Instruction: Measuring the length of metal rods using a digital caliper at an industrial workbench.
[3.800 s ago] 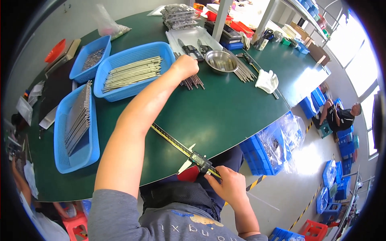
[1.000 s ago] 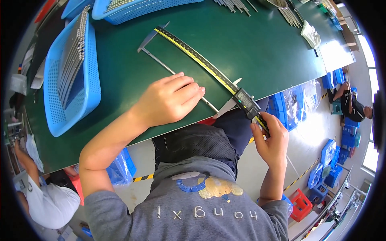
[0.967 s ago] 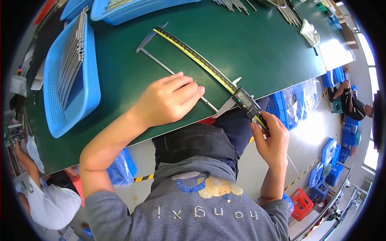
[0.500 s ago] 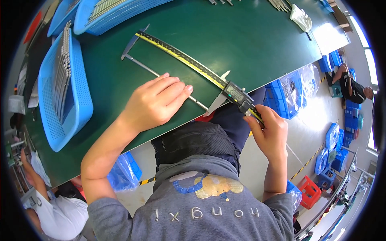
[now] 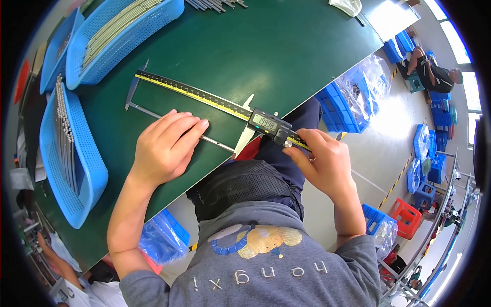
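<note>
My left hand (image 5: 166, 146) is closed around the middle of a thin metal rod (image 5: 217, 143) above the green table. A long digital caliper (image 5: 192, 93) with a yellow and black scale lies slantwise beyond it. The rod spans the caliper's two jaws, its far end at the fixed jaw and its near end at the sliding jaw. At the table's edge, my right hand (image 5: 325, 161) grips the caliper's beam end, thumb by the small roller behind the display. The left fingertips hide part of the rod.
Blue perforated baskets stand at the left: one (image 5: 94, 179) holds metal rods, another (image 5: 76, 66) yellowish rods. More rods (image 5: 215, 4) lie at the table's far side. Blue crates (image 5: 340, 107) with plastic wrap stand beyond the right edge. A person (image 5: 434, 74) sits farther right.
The view has shifted, so the baskets appear lower and the table's far right side farther left. Both hands keep their holds on the rod and the caliper.
</note>
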Demonstrator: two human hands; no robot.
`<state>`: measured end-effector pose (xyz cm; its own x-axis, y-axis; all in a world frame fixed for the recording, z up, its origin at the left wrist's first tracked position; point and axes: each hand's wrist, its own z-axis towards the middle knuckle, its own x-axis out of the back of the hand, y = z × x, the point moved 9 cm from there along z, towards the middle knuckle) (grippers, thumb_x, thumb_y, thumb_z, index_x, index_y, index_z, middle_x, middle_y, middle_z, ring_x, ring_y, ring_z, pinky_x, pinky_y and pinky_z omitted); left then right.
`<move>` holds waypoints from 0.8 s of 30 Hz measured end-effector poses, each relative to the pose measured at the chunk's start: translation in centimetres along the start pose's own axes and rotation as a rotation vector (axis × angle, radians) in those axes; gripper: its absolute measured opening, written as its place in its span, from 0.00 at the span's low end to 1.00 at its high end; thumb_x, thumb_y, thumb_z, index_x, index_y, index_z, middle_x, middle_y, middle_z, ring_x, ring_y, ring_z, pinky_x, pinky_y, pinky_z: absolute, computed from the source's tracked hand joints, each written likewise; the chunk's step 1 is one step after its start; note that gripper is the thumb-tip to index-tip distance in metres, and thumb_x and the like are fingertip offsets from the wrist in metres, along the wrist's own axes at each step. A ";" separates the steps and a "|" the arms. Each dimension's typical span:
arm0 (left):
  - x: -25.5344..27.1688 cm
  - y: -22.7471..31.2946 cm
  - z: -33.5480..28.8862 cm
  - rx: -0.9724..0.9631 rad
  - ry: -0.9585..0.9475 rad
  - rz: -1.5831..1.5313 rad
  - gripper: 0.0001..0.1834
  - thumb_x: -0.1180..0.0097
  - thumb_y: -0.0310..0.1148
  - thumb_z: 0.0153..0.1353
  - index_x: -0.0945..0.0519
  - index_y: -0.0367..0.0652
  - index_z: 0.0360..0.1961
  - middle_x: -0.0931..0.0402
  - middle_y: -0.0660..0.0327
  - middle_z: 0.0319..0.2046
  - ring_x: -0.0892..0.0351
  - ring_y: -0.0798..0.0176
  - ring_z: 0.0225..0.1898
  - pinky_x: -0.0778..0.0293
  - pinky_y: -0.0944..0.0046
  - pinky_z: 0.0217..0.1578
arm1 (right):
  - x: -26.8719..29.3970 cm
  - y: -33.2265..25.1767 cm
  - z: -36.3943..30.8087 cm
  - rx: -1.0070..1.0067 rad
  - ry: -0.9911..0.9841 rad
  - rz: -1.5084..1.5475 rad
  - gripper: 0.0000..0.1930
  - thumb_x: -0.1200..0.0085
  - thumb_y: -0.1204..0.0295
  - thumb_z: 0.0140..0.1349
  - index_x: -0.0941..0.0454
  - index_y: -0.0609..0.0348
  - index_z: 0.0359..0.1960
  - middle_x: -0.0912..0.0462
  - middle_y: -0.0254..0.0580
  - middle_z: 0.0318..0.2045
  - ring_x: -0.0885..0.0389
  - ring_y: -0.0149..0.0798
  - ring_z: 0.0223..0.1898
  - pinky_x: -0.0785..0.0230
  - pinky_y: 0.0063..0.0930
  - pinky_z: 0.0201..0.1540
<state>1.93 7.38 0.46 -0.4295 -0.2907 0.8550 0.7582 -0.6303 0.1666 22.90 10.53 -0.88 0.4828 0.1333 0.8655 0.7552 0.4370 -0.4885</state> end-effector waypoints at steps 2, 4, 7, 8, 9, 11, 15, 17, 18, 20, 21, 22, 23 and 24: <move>-0.1 0.0 -0.1 0.012 -0.004 -0.013 0.17 0.42 0.23 0.44 0.19 0.41 0.39 0.22 0.59 0.36 0.21 0.57 0.39 0.23 0.56 0.43 | -0.2 0.0 0.0 0.009 0.000 0.008 0.18 0.40 0.57 0.54 0.23 0.58 0.36 0.21 0.41 0.25 0.22 0.46 0.22 0.31 0.35 0.23; 0.0 -0.1 -0.3 0.000 -0.006 0.006 0.16 0.42 0.23 0.44 0.19 0.41 0.38 0.22 0.59 0.36 0.21 0.57 0.39 0.23 0.57 0.43 | -0.1 -0.5 0.3 0.004 -0.012 0.012 0.17 0.40 0.57 0.54 0.23 0.58 0.36 0.22 0.40 0.25 0.22 0.46 0.22 0.31 0.35 0.23; 0.4 0.2 -0.9 -0.034 -0.037 0.079 0.12 0.42 0.25 0.45 0.20 0.41 0.34 0.23 0.60 0.35 0.21 0.57 0.39 0.22 0.58 0.43 | -1.1 -0.6 0.7 0.000 -0.030 0.000 0.17 0.39 0.57 0.53 0.23 0.57 0.35 0.22 0.40 0.24 0.22 0.46 0.22 0.31 0.36 0.23; 0.4 0.3 -0.9 -0.061 -0.064 0.124 0.10 0.42 0.26 0.45 0.20 0.41 0.32 0.23 0.60 0.35 0.21 0.58 0.38 0.22 0.58 0.42 | -1.5 -0.5 1.0 -0.007 -0.033 -0.021 0.17 0.39 0.57 0.53 0.23 0.57 0.34 0.23 0.40 0.23 0.22 0.46 0.22 0.31 0.36 0.23; 0.4 0.6 -0.9 -0.121 -0.053 0.164 0.08 0.42 0.27 0.45 0.21 0.41 0.30 0.23 0.60 0.34 0.21 0.59 0.38 0.22 0.59 0.41 | -1.7 -0.6 1.3 -0.016 -0.058 -0.036 0.16 0.40 0.57 0.53 0.23 0.56 0.33 0.22 0.40 0.23 0.21 0.46 0.22 0.31 0.36 0.24; 2.2 1.0 0.7 -0.157 -0.010 0.142 0.09 0.42 0.26 0.45 0.21 0.40 0.31 0.23 0.59 0.34 0.20 0.59 0.35 0.22 0.62 0.36 | -1.0 -0.6 0.8 -0.006 -0.040 -0.023 0.16 0.40 0.58 0.53 0.23 0.56 0.33 0.22 0.40 0.24 0.21 0.46 0.23 0.30 0.37 0.24; 7.5 -1.3 6.7 -0.159 0.160 0.230 0.08 0.41 0.22 0.48 0.21 0.38 0.32 0.21 0.56 0.32 0.19 0.56 0.33 0.22 0.62 0.33 | -0.3 0.8 0.2 -0.066 0.004 -0.026 0.15 0.42 0.58 0.54 0.24 0.57 0.31 0.21 0.45 0.25 0.20 0.48 0.27 0.28 0.39 0.27; 8.1 -6.3 9.1 0.009 0.106 0.219 0.08 0.48 0.17 0.54 0.23 0.35 0.36 0.24 0.51 0.36 0.22 0.48 0.36 0.25 0.58 0.36 | -2.3 1.7 0.6 -0.142 -0.139 0.003 0.16 0.43 0.56 0.55 0.21 0.56 0.36 0.20 0.45 0.29 0.19 0.47 0.31 0.26 0.39 0.31; 9.8 -8.9 9.0 0.073 0.078 0.289 0.09 0.51 0.17 0.56 0.25 0.34 0.38 0.26 0.51 0.38 0.24 0.46 0.39 0.28 0.58 0.39 | -3.1 0.8 1.0 -0.103 -0.150 0.057 0.16 0.45 0.56 0.56 0.21 0.56 0.35 0.20 0.45 0.28 0.19 0.48 0.30 0.27 0.39 0.30; 9.2 -16.0 7.9 0.169 0.012 0.265 0.06 0.52 0.16 0.55 0.26 0.33 0.35 0.29 0.50 0.35 0.26 0.45 0.37 0.30 0.59 0.37 | -3.3 -0.4 1.3 -0.003 -0.086 0.081 0.17 0.45 0.56 0.56 0.23 0.58 0.31 0.22 0.45 0.25 0.21 0.50 0.25 0.27 0.40 0.27; 8.2 -19.3 7.0 0.187 -0.031 0.254 0.06 0.51 0.17 0.55 0.26 0.33 0.34 0.29 0.50 0.33 0.26 0.45 0.36 0.30 0.59 0.36 | -3.3 -0.5 1.2 0.020 -0.083 0.071 0.17 0.46 0.56 0.57 0.25 0.59 0.29 0.23 0.45 0.24 0.21 0.50 0.24 0.28 0.40 0.26; 7.0 -22.5 6.1 0.208 -0.080 0.253 0.05 0.49 0.17 0.54 0.26 0.33 0.33 0.29 0.50 0.32 0.26 0.46 0.34 0.30 0.60 0.35 | -2.9 -0.8 0.8 0.052 -0.032 0.074 0.17 0.46 0.56 0.57 0.27 0.59 0.29 0.24 0.44 0.23 0.21 0.49 0.23 0.28 0.39 0.25; 5.4 -25.6 5.1 0.314 -0.120 0.214 0.05 0.49 0.18 0.54 0.25 0.33 0.33 0.28 0.50 0.31 0.26 0.47 0.33 0.30 0.60 0.34 | -2.9 -0.6 0.7 0.048 -0.027 0.061 0.17 0.46 0.56 0.57 0.27 0.60 0.29 0.24 0.44 0.23 0.21 0.49 0.23 0.28 0.39 0.25; 3.9 -28.2 4.1 0.423 -0.167 0.171 0.04 0.48 0.19 0.54 0.24 0.33 0.32 0.28 0.50 0.30 0.26 0.48 0.32 0.31 0.60 0.34 | -3.1 -0.5 0.5 0.040 -0.030 0.050 0.17 0.46 0.56 0.57 0.27 0.60 0.29 0.24 0.44 0.23 0.21 0.49 0.23 0.28 0.39 0.25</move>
<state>-19.13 27.01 1.10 -0.2234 -0.2230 0.9489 0.9587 -0.2259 0.1726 20.82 10.37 -3.26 0.5058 0.1822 0.8432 0.7118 0.4641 -0.5272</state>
